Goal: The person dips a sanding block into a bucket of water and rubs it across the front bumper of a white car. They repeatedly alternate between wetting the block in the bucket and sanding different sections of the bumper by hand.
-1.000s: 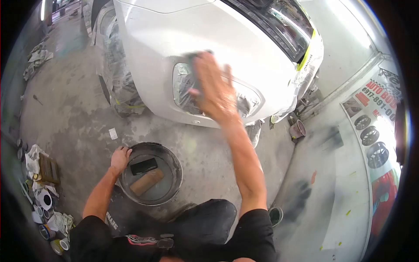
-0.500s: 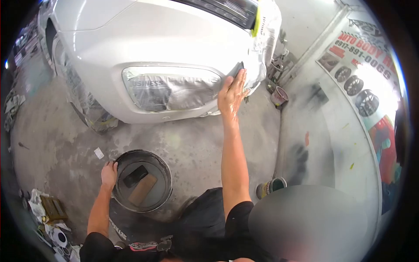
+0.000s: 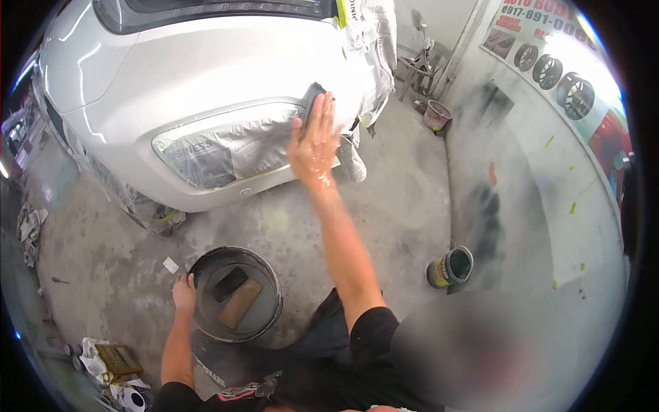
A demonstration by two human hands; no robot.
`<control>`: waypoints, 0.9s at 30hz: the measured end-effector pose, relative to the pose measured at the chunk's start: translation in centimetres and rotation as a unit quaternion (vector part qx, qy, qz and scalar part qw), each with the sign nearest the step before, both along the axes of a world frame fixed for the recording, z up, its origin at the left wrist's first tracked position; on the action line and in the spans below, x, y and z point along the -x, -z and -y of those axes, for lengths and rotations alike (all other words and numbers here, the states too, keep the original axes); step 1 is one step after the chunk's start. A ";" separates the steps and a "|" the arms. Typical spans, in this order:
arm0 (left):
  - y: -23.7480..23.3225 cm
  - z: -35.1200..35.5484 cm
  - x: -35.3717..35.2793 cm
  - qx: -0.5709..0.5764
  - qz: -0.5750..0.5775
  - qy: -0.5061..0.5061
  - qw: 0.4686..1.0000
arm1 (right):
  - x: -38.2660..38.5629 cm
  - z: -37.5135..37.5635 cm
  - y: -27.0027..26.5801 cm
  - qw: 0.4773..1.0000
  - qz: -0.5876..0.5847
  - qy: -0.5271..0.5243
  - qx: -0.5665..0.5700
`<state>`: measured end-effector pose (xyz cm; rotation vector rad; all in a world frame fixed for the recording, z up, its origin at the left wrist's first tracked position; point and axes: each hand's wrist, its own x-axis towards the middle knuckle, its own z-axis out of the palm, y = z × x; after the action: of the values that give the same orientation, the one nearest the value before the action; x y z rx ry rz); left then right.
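dark pad [image 3: 314,96] against white car panel [image 3: 226,72]; round dark tub [image 3: 270,276] upright.

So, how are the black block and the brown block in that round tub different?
Colour: the black block is very dark, while the brown block is a lighter tan-brown.
Size: the brown block looks longer than the black block.
Place: the black block is on the side nearer the car; the brown block is nearer the person's body.
Both lie slanted much the same way, inside the same tub.
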<state>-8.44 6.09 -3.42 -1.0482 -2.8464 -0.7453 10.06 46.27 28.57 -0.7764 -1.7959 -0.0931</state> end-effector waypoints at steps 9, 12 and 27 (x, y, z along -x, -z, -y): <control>-0.4 -0.1 -0.1 -0.009 0.027 -0.009 1.000 | -0.3 -1.7 -0.2 0.998 -0.049 -0.049 0.012; -0.5 0.0 -0.4 -0.027 0.027 -0.015 0.999 | -1.9 -6.5 -1.1 0.994 -0.089 -0.047 0.043; -1.3 -0.3 -0.3 0.011 0.032 -0.008 0.999 | 2.8 3.4 -0.3 0.974 -0.004 -0.202 -0.100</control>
<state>-8.10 6.43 -2.10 -1.0219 -2.9185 -0.7628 7.21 42.83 28.85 -0.2598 -1.8689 -0.0021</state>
